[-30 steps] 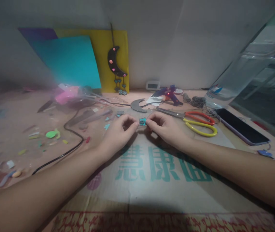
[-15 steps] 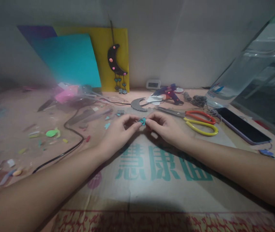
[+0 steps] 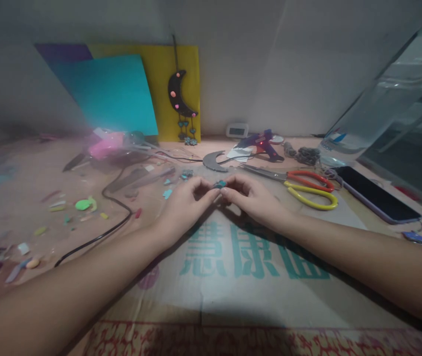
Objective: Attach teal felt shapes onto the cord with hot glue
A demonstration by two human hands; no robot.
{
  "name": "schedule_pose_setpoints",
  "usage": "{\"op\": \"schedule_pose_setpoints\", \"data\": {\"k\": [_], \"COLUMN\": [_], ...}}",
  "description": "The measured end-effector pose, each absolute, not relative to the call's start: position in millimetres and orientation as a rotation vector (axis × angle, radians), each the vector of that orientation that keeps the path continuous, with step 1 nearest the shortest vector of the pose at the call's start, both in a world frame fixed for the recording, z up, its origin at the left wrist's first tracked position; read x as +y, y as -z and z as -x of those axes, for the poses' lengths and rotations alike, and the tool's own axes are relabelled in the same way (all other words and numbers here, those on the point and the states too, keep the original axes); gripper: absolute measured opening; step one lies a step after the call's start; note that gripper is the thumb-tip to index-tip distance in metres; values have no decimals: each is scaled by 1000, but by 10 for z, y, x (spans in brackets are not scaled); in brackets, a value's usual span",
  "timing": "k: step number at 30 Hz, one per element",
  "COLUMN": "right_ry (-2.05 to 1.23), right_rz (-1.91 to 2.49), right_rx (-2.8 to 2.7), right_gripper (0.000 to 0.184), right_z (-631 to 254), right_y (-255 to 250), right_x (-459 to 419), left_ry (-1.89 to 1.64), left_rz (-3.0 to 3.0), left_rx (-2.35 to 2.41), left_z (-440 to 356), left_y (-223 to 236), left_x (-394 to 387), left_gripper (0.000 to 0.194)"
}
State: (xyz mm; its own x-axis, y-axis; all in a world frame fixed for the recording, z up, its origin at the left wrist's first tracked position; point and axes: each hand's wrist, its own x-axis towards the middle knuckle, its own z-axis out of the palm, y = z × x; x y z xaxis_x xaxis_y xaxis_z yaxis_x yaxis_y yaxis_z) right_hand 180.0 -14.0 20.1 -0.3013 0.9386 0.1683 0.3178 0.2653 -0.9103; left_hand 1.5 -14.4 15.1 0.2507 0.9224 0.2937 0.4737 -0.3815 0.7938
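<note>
Between the fingertips of both hands is a small teal foam piece (image 3: 220,184), partly covered by the fingers. My left hand (image 3: 190,200) pinches it from the left, thumb against index finger. From the other side my right hand (image 3: 246,195) pinches it as well, the two thumbs nearly meeting. Just beyond the hands lies a dark grey crescent (image 3: 212,162). Left of my left hand are a light blue foam cut-out (image 3: 167,194) and a small grey-teal cluster (image 3: 187,173).
Orange-and-yellow-handled scissors (image 3: 309,189) and a phone (image 3: 379,194) lie to the right. A glue gun (image 3: 265,146) with a red light stands behind. Coloured scraps and a black cord (image 3: 112,228) spread over the left. A decorated crescent (image 3: 178,95) hangs before yellow card.
My fingertips have drawn closer together around the teal piece, which now looks tilted and shows less of its face. The whole view has shifted slightly.
</note>
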Motion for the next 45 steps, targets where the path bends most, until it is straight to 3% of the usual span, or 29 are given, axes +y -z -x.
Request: {"op": "schedule_pose_setpoints", "data": {"k": [19,27,45], "right_ry": [-924,-974,-1078], "right_rz": [1146,1093,1024], "right_rx": [-1818,-1777,-1774], "right_gripper": [14,13,19], "right_z": [-1803,-1817,-1817], "right_y": [-177,-158,-164], "right_x": [-147,-130,-148], "left_ry": [-989,-1028,-1033], "left_rz": [-1975,-1983,-2053], "left_rx": [1268,1208,1212], "left_z": [-16,-12,-16], "left_y": [-157,-141,-141], "left_x": [-160,-159,-164], "left_gripper": [16,29,20]}}
